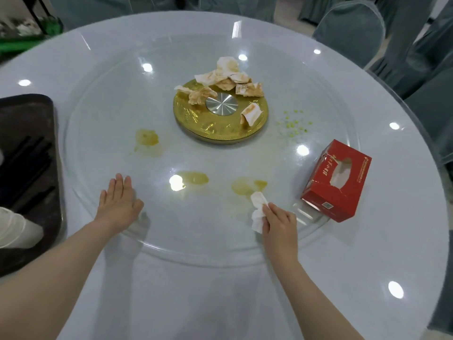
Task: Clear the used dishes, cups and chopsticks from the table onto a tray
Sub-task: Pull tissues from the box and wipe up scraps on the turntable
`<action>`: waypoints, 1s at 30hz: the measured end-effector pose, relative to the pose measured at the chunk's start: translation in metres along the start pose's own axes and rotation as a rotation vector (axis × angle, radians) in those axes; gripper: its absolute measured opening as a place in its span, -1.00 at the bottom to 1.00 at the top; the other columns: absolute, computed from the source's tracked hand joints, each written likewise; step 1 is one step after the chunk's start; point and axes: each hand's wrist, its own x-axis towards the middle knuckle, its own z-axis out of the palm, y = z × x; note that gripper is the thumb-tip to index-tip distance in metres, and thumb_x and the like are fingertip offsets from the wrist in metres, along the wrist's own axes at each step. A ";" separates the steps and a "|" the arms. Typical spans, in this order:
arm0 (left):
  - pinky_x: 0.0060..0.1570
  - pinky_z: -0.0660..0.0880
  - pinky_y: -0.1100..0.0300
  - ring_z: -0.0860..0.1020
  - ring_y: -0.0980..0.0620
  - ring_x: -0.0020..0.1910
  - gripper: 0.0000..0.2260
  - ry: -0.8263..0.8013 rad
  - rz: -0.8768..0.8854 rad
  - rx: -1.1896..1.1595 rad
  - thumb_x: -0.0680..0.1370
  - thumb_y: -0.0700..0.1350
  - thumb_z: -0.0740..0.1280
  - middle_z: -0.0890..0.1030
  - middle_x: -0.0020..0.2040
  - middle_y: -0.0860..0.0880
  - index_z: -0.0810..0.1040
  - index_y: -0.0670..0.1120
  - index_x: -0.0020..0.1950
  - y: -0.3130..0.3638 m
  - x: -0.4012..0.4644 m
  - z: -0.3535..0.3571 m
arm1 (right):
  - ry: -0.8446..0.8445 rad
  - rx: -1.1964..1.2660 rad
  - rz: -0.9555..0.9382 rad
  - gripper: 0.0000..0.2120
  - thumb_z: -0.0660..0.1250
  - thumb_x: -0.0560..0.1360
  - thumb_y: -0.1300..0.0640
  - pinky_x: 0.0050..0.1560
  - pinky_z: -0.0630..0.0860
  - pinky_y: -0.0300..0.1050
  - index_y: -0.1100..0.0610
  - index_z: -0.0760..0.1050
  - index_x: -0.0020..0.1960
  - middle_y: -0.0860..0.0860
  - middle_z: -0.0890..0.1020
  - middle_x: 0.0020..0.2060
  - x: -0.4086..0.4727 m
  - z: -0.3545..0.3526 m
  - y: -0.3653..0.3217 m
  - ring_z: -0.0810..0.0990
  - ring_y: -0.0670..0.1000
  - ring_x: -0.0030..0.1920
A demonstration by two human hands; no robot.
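A dark tray [36, 114] sits at the table's left edge, holding black chopsticks [27, 163] and white cups [14, 229]. My left hand [119, 202] lies flat, fingers straight, on the glass turntable [110, 99] near its front rim. My right hand [279, 227] pinches a crumpled white tissue [257, 212] against the glass, just below a yellow spill [245, 186]. Two more yellow spills, one near the middle [193, 178] and one further left [147, 138], stain the glass.
Several stained used tissues [228, 79] lie on and behind the gold hub [215, 128] at the turntable's centre. A red tissue box [338, 180] stands to the right of my right hand. Green crumbs [293, 125] are scattered right of the hub. Covered chairs [350, 28] ring the table.
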 end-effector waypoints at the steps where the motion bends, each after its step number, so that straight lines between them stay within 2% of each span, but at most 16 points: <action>1: 0.47 -0.22 -0.03 -0.23 -0.07 0.56 -0.38 -0.002 0.004 -0.001 0.63 -0.05 0.07 -0.24 0.58 -0.13 -0.19 -0.13 0.58 -0.001 0.001 -0.002 | -0.010 0.030 -0.023 -0.66 0.51 0.24 0.49 0.00 0.50 -0.08 0.32 0.65 0.00 0.21 0.67 -0.02 0.002 -0.002 0.003 0.58 0.34 -0.13; 3: 0.47 -0.23 -0.03 -0.24 -0.07 0.56 -0.38 -0.012 0.009 0.006 0.63 -0.05 0.07 -0.25 0.58 -0.13 -0.20 -0.13 0.58 -0.002 0.001 -0.004 | -0.027 0.053 0.000 -0.68 0.48 0.28 0.48 -0.01 0.52 -0.02 0.30 0.65 0.01 0.20 0.67 -0.01 0.009 -0.005 0.011 0.57 0.33 -0.08; 7: 0.47 -0.23 -0.03 -0.24 -0.07 0.56 -0.38 -0.015 0.004 0.022 0.64 -0.05 0.06 -0.25 0.58 -0.13 -0.22 -0.14 0.57 0.002 -0.002 -0.003 | -0.002 0.024 0.290 -0.74 0.30 0.51 0.32 0.24 0.30 -0.07 0.27 0.58 0.19 0.17 0.56 0.24 0.040 0.000 0.022 0.44 0.28 0.19; 11: 0.47 -0.24 -0.02 -0.26 -0.07 0.55 -0.38 -0.031 0.000 0.013 0.64 -0.04 0.05 -0.27 0.58 -0.13 -0.24 -0.14 0.57 0.005 -0.007 0.003 | 0.005 0.035 0.389 -0.71 0.20 0.56 0.28 0.23 0.23 -0.10 0.27 0.52 0.25 0.17 0.53 0.27 0.081 0.009 0.016 0.43 0.24 0.23; 15: 0.46 -0.26 -0.02 -0.27 -0.07 0.55 -0.38 -0.034 -0.002 0.019 0.65 -0.01 0.04 -0.29 0.57 -0.13 -0.26 -0.14 0.56 0.010 -0.010 0.008 | -0.113 0.027 0.292 -0.60 0.18 0.50 0.31 0.10 0.14 -0.27 0.17 0.46 0.32 0.09 0.48 0.33 0.102 0.033 -0.010 0.42 0.16 0.26; 16: 0.46 -0.26 -0.01 -0.28 -0.08 0.55 -0.38 -0.036 -0.006 0.020 0.65 -0.01 0.04 -0.29 0.57 -0.13 -0.27 -0.14 0.56 0.011 -0.011 0.009 | -0.128 0.033 0.238 -0.60 0.17 0.50 0.28 0.13 0.14 -0.29 0.14 0.45 0.33 0.05 0.47 0.34 0.099 0.039 -0.019 0.40 0.13 0.27; 18: 0.46 -0.27 0.00 -0.29 -0.07 0.55 -0.38 -0.047 -0.011 0.021 0.65 0.00 0.03 -0.30 0.57 -0.12 -0.28 -0.13 0.56 0.011 -0.012 0.011 | -0.139 0.097 0.176 -0.58 0.12 0.49 0.23 0.28 0.23 -0.20 0.10 0.46 0.32 -0.01 0.46 0.33 0.085 0.047 -0.031 0.36 0.07 0.29; 20: 0.46 -0.28 0.00 -0.29 -0.07 0.55 -0.37 -0.044 -0.014 0.027 0.65 0.00 0.03 -0.31 0.57 -0.12 -0.29 -0.13 0.56 0.009 -0.012 0.011 | -0.120 0.093 0.117 -0.58 0.18 0.47 0.30 0.19 0.27 -0.29 0.15 0.49 0.30 0.02 0.49 0.32 0.072 0.051 -0.035 0.37 0.13 0.22; 23: 0.46 -0.27 -0.01 -0.29 -0.07 0.55 -0.38 -0.036 -0.010 0.028 0.65 0.00 0.04 -0.30 0.57 -0.12 -0.27 -0.13 0.56 0.008 -0.010 0.009 | -0.131 0.127 0.032 -0.57 0.27 0.41 0.46 0.01 0.16 -0.46 0.20 0.55 0.23 0.06 0.56 0.24 0.055 0.045 -0.038 0.44 0.19 0.12; 25: 0.46 -0.26 -0.01 -0.28 -0.07 0.55 -0.38 -0.042 -0.009 0.025 0.65 -0.01 0.04 -0.29 0.57 -0.12 -0.26 -0.13 0.56 0.008 -0.010 0.005 | -0.158 0.139 -0.044 -0.57 0.31 0.34 0.53 -0.02 0.16 -0.46 0.26 0.59 0.16 0.12 0.61 0.17 0.046 0.039 -0.039 0.49 0.23 0.01; 27: 0.47 -0.27 -0.01 -0.28 -0.07 0.55 -0.38 -0.046 -0.011 0.024 0.65 -0.02 0.05 -0.29 0.57 -0.12 -0.26 -0.13 0.56 0.009 -0.010 0.002 | -0.218 0.123 -0.100 -0.57 0.31 0.33 0.52 -0.04 0.16 -0.46 0.26 0.60 0.14 0.12 0.62 0.16 0.041 0.031 -0.039 0.50 0.21 0.02; 30: 0.47 -0.27 -0.01 -0.29 -0.07 0.55 -0.38 -0.056 -0.014 0.024 0.65 -0.02 0.05 -0.30 0.57 -0.12 -0.27 -0.13 0.56 0.011 -0.012 -0.001 | -0.095 0.143 -0.075 -0.61 0.27 0.28 0.51 -0.07 0.27 -0.33 0.29 0.65 0.04 0.17 0.68 0.02 0.048 0.013 -0.026 0.56 0.27 -0.07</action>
